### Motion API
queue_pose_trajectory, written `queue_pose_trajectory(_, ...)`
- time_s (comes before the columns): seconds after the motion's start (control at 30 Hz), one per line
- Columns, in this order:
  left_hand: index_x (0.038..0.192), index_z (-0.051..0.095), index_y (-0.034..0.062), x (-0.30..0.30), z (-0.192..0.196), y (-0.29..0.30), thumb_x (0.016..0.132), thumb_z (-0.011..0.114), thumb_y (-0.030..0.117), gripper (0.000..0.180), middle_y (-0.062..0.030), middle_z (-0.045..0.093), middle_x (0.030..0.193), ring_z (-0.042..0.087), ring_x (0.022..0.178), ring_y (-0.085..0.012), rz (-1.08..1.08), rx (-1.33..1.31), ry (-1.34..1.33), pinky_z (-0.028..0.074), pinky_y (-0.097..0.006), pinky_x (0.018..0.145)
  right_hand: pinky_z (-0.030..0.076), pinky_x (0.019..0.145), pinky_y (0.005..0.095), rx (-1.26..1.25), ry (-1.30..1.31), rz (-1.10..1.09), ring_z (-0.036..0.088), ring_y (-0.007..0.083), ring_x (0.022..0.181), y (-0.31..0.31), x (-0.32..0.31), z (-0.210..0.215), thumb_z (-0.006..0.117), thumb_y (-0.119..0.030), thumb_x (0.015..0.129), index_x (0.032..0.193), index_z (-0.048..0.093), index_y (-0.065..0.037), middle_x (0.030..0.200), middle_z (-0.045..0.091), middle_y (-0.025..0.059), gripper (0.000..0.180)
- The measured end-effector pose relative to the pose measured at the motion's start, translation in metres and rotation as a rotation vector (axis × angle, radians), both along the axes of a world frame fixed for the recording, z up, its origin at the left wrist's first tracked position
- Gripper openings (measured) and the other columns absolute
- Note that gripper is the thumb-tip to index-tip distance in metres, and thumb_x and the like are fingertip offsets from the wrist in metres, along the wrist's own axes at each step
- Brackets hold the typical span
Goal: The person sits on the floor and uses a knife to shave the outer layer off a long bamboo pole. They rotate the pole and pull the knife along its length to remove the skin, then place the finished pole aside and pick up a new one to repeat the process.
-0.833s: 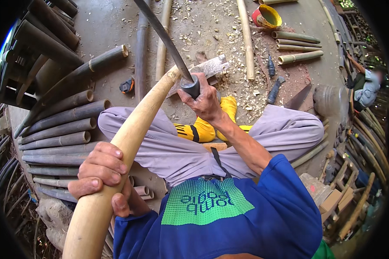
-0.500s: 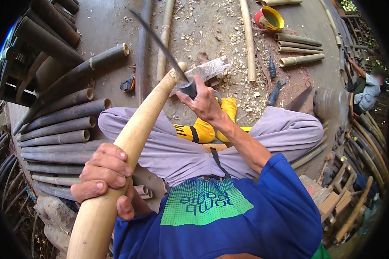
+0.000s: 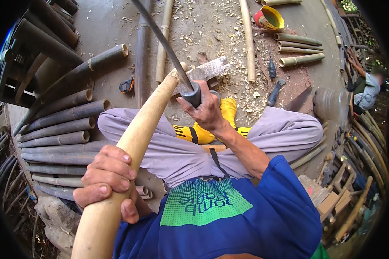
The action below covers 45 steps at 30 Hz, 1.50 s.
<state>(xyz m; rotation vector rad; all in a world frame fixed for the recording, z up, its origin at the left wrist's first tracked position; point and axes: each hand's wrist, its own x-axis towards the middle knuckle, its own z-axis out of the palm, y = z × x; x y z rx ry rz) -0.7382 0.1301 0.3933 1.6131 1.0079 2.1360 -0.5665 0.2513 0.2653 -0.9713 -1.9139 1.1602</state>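
Observation:
My left hand [image 3: 108, 181] is wrapped round a thick, pale bamboo pole [image 3: 138, 134] that slants from the lower left up to the middle. In my right hand [image 3: 206, 110] is the dark handle of a long machete [image 3: 167, 48]. Its blade crosses close to the pole's far end and points up and away to the left; whether it touches the bamboo I cannot tell. Under that end lies a whitish, chipped wood block [image 3: 209, 71]. My crossed legs in grey trousers frame yellow socks [image 3: 229, 110] just behind the right hand.
Dark bamboo poles [image 3: 65, 123] are stacked at the left, near a tape measure [image 3: 126, 86]. Wood chips litter the ground ahead. To the right lie a dark-handled tool [image 3: 274, 93], a saw blade [image 3: 299, 99], short bamboo pieces [image 3: 300, 59] and a red-yellow bowl [image 3: 269, 18]. Another person [image 3: 367, 90] sits far right.
My right hand has tilted the machete, so its blade stands farther right and reaches higher out of the picture. My left hand and the near part of the pole have shifted slightly right.

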Motion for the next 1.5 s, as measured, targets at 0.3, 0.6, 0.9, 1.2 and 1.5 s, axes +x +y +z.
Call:
queue_pose_trajectory(0.3, 0.101, 0.041, 0.0057, 0.001, -0.002, 0.003, 0.073, 0.063, 0.017, 0.037, -0.0066, 0.050, 0.071, 0.052, 0.058, -0.0179, 0.072, 0.018, -0.035, 0.047, -0.038, 0.060, 0.052, 0.065, 0.0416, -0.433, -0.322, 0.050, 0.067, 0.0360, 0.077, 0.016, 0.005, -0.032, 0.069, -0.034, 0.080, 0.099, 0.050, 0.002, 0.081, 0.065, 0.0218, 0.044)
queue_pose_trajectory(0.6, 0.104, 0.040, 0.0067, -0.001, -0.001, 0.010, 0.077, 0.062, 0.021, 0.038, -0.0055, 0.049, 0.073, 0.052, 0.059, -0.0169, 0.074, 0.031, -0.012, 0.046, -0.037, 0.061, 0.052, 0.062, 0.0429, -0.170, -0.354, 0.097, 0.066, 0.0387, 0.077, 0.023, 0.009, -0.079, 0.068, -0.037, 0.079, 0.096, 0.048, 0.003, 0.076, 0.063, 0.0250, 0.048)
queue_pose_trajectory(0.9, 0.105, 0.040, 0.0064, 0.001, 0.000, 0.009, 0.078, 0.062, 0.022, 0.039, -0.0059, 0.048, 0.074, 0.051, 0.059, -0.0166, 0.083, -0.006, 0.000, 0.045, -0.037, 0.062, 0.050, 0.057, 0.0365, -0.056, 0.006, -0.040, 0.065, 0.0270, 0.061, 0.014, -0.002, -0.011, 0.067, -0.033, 0.082, 0.093, 0.051, 0.001, 0.072, 0.064, 0.0160, 0.039)
queue_pose_trajectory(1.2, 0.108, 0.046, 0.0071, 0.004, -0.002, 0.009, 0.071, 0.054, 0.021, 0.040, -0.0043, 0.047, 0.074, 0.046, 0.065, -0.0166, 0.102, -0.045, -0.023, 0.040, -0.039, 0.068, 0.051, 0.059, 0.0342, -0.146, -0.020, -0.036, 0.066, 0.0253, 0.067, 0.011, 0.009, -0.006, 0.070, -0.035, 0.080, 0.101, 0.051, 0.001, 0.073, 0.063, 0.0149, 0.045)
queue_pose_trajectory(1.5, 0.106, 0.040, 0.0069, -0.002, -0.001, 0.013, 0.079, 0.059, 0.022, 0.036, -0.0051, 0.047, 0.076, 0.050, 0.062, -0.0161, 0.096, -0.033, 0.005, 0.043, -0.038, 0.065, 0.053, 0.061, 0.0425, -0.240, -0.325, 0.053, 0.066, 0.0376, 0.074, 0.031, 0.019, -0.054, 0.067, -0.037, 0.081, 0.097, 0.049, 0.002, 0.073, 0.064, 0.0237, 0.046)
